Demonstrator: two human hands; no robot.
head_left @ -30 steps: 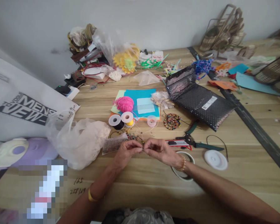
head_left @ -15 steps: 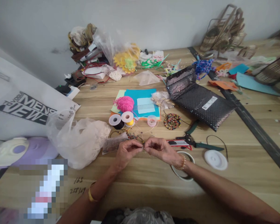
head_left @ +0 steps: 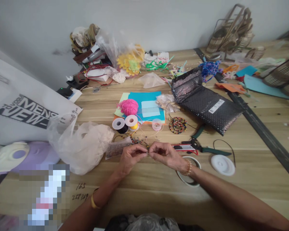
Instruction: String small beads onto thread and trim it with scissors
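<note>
My left hand [head_left: 132,158] and my right hand [head_left: 166,156] meet over the table, each with thumb and forefinger pinched together. Between their fingertips is a thin beaded cord [head_left: 147,146], with a few small dark and yellow beads showing; its lower end is too small to make out. Just beyond my left hand lie loose beads [head_left: 136,140] and a clear bag of tiny beads [head_left: 118,148]. A red-and-white box cutter [head_left: 185,147] lies right of my right hand. My right wrist is over a white ring [head_left: 190,183].
Beyond my hands stand a black thread spool [head_left: 121,129], a yellow thread spool [head_left: 134,126] and a pink yarn ball [head_left: 129,107]. Coiled bead strands [head_left: 178,125], green-handled pliers [head_left: 214,150] and a black bubble mailer [head_left: 209,104] lie rightward. A plastic bag [head_left: 86,147] is left.
</note>
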